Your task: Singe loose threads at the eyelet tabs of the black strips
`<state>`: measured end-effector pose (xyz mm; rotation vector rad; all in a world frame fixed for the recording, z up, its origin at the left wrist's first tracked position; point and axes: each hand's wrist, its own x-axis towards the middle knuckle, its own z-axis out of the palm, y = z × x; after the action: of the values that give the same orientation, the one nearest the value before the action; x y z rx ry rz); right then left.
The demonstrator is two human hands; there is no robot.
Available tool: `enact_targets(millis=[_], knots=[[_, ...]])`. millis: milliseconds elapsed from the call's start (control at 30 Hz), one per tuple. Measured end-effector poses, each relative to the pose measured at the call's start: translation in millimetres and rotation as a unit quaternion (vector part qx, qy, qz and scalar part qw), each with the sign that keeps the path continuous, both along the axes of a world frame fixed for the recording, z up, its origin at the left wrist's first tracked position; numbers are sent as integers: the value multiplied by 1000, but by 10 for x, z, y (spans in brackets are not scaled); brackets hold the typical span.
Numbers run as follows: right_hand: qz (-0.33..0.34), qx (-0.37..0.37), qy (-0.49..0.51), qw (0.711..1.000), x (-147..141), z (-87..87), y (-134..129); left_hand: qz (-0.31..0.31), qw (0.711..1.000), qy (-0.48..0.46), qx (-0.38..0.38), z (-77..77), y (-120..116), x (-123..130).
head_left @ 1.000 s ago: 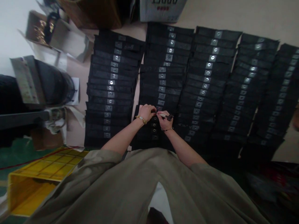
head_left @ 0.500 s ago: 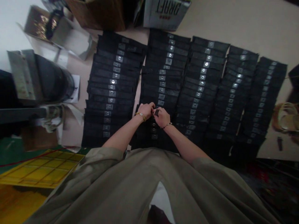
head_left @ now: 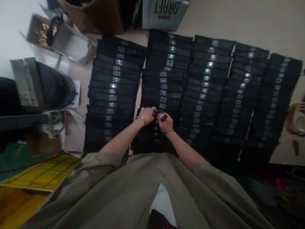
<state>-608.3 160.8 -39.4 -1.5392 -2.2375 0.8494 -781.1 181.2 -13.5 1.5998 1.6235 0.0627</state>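
Observation:
My left hand (head_left: 147,115) and my right hand (head_left: 166,122) meet fingertip to fingertip over the second column from the left of overlapping black fabric pieces (head_left: 152,87). My left fingers are pinched together; what lies between them is too small to make out. A small dark flat piece (head_left: 164,118) sticks out from my closed right fingers. Just below the hands, light square patches with round metal-looking marks (head_left: 156,128) run down the column. Part of the column is hidden beneath my hands.
More columns of black pieces lie to the left (head_left: 97,114) and right (head_left: 205,105). Boxes stand at the back, one printed DRAFT (head_left: 164,16). A small box (head_left: 39,35) holds gold-coloured parts. At left is a dark machine (head_left: 54,82); a yellow crate (head_left: 47,173) is below.
The view has shifted slightly. My hands stay close together over the same column, and the dark piece in my right fingers has turned and moved a little to the right.

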Motion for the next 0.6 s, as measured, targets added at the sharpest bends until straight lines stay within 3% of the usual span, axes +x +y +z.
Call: enact_targets(millis=[100,200,433,533,600], knots=[[-88,14,142,986,107,-87,59,2,999,6,38,16,42,86],[-125,20,191,973,191,-141,144,-10,995,19,94,-39,66,157],[-121,-12,190,974,252,-245,230,5,997,6,72,-180,113,161],[-99,-11,175,980,208,-203,249,7,998,6,65,-187,144,153],[-81,-13,114,990,153,-142,278,5,998,3,68,-194,157,148]])
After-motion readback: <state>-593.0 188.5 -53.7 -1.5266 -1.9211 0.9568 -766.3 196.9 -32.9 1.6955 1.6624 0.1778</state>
